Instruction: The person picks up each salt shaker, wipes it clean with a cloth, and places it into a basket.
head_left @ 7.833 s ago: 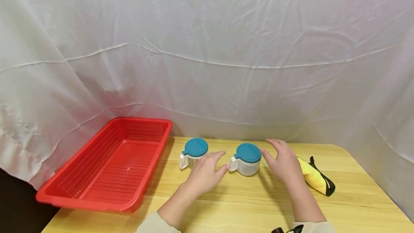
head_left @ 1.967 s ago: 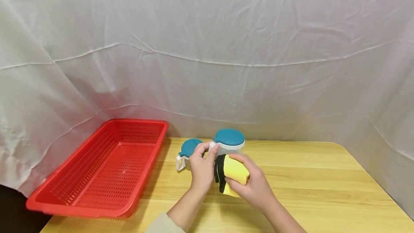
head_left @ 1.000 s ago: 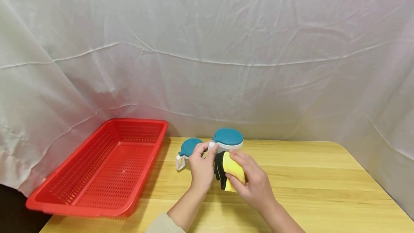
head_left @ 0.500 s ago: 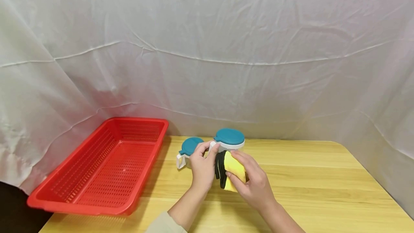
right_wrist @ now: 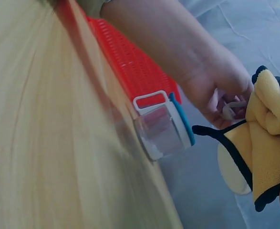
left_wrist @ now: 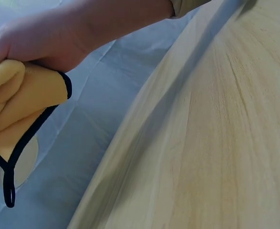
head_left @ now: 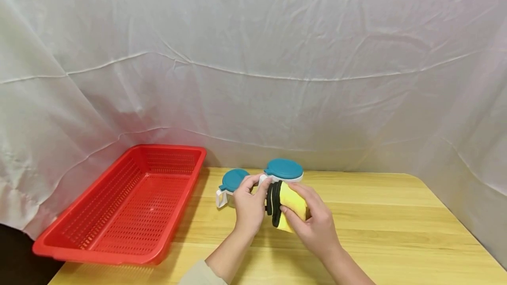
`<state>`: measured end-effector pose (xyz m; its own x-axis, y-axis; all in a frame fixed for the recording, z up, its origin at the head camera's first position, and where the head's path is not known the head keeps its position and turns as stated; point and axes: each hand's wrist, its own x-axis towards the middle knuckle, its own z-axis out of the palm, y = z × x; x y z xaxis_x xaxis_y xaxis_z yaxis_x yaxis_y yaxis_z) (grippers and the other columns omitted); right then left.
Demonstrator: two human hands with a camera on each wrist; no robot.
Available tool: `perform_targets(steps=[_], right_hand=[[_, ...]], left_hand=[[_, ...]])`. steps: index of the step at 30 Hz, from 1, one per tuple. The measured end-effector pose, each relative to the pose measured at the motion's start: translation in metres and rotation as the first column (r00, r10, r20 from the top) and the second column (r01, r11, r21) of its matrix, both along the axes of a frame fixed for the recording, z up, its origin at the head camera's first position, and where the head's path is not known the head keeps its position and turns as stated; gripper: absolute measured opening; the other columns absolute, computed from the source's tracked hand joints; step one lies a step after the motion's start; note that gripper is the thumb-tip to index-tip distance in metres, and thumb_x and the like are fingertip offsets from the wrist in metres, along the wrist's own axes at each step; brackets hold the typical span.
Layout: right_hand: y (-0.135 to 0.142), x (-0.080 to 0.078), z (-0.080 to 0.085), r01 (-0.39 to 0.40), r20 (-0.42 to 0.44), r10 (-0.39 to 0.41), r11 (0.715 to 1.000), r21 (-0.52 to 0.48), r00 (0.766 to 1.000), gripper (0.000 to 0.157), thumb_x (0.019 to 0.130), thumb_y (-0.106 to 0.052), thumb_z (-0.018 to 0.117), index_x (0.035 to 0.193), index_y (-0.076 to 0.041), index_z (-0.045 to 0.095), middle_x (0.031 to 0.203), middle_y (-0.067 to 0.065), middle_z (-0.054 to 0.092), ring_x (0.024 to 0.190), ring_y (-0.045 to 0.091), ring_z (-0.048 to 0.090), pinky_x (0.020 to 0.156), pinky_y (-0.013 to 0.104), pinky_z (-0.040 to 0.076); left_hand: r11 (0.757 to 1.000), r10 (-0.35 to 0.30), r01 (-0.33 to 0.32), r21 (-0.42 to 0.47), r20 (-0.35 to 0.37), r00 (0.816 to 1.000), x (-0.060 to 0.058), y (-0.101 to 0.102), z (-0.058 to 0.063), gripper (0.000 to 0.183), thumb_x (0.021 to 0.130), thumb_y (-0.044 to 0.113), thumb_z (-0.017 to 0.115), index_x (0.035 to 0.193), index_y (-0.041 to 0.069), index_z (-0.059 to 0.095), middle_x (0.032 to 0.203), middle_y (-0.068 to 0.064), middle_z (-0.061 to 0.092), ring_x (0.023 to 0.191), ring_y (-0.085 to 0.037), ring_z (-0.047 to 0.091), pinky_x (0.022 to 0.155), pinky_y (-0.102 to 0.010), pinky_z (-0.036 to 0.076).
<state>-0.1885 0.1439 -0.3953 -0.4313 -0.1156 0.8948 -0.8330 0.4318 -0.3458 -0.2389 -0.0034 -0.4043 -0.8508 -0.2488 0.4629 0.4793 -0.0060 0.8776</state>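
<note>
My left hand (head_left: 248,208) grips the white handle of a clear seasoning jar with a teal lid (head_left: 284,168), which is raised above the table and tilted. In my right hand (head_left: 314,221) is a bunched yellow cloth with black edging (head_left: 293,203), held against the near side of that jar. The cloth and the fingers cover most of the jar's body. A hanging loop shows on the cloth (right_wrist: 268,157) in the right wrist view. A second clear jar with a teal lid (right_wrist: 161,131) and white handle stands on the table, just left of my left hand.
A red perforated plastic basket (head_left: 158,254) stands on the left of the wooden table (head_left: 388,223). White fabric (head_left: 253,100) hangs behind the table and along its sides.
Earlier the jar stood on the table, the cloth lay at the right, and both hands were free. Since then jar and cloth were picked up; lately both shift slightly right, the cloth rubbing in small motions.
</note>
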Motion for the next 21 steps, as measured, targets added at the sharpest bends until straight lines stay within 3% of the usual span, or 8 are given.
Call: perform_targets(steps=[3, 7, 13, 21], right_hand=[[-0.0001, 0.0036, 0.0032, 0.027, 0.094, -0.025, 1.000, -0.017, 0.995, 0.057, 0.074, 0.003, 0.080, 0.127, -0.007, 0.062, 0.120, 0.010, 0.065, 0.094, 0.013, 0.059, 0.072, 0.015, 0.051], [-0.0016, 0.0061, 0.0031, 0.065, 0.181, -0.066, 0.998, 0.009, 0.981, 0.055, 0.076, -0.001, 0.081, 0.127, -0.013, 0.063, 0.120, 0.005, 0.065, 0.092, 0.011, 0.058, 0.070, 0.015, 0.050], [-0.0047, 0.0067, -0.0010, 0.055, 0.251, -0.062, 0.998, 0.035, 0.966, 0.050, 0.079, -0.005, 0.080, 0.126, -0.014, 0.063, 0.117, 0.004, 0.065, 0.086, 0.010, 0.057, 0.065, 0.019, 0.052], [-0.0043, 0.0053, -0.0021, 0.081, 0.323, -0.092, 0.996, 0.047, 0.942, 0.047, 0.081, -0.009, 0.080, 0.124, -0.017, 0.064, 0.114, 0.000, 0.066, 0.080, 0.009, 0.056, 0.061, 0.022, 0.053]], left_hand=[[1.000, -0.011, 0.011, -0.002, -0.019, 1.000, -0.0007, 0.0001, -0.0014, 0.014, 0.087, 0.022, 0.076, 0.095, 0.011, 0.077, 0.099, -0.002, 0.070, 0.097, -0.014, 0.062, 0.083, -0.022, 0.055], [1.000, -0.024, 0.024, 0.010, -0.047, 0.999, -0.0002, -0.0005, -0.0014, 0.016, 0.087, 0.026, 0.076, 0.094, 0.013, 0.078, 0.098, -0.001, 0.070, 0.097, -0.015, 0.062, 0.079, -0.023, 0.058], [1.000, 0.003, -0.002, 0.016, -0.072, 0.997, -0.0016, -0.0042, 0.0015, 0.020, 0.087, 0.031, 0.076, 0.096, 0.013, 0.077, 0.097, 0.000, 0.069, 0.096, -0.014, 0.062, 0.082, -0.023, 0.054], [0.995, -0.002, 0.008, 0.098, -0.063, 0.998, -0.0035, -0.0087, 0.0053, 0.021, 0.088, 0.025, 0.076, 0.099, 0.008, 0.076, 0.098, -0.008, 0.066, 0.080, -0.015, 0.062, 0.061, -0.027, 0.059]])
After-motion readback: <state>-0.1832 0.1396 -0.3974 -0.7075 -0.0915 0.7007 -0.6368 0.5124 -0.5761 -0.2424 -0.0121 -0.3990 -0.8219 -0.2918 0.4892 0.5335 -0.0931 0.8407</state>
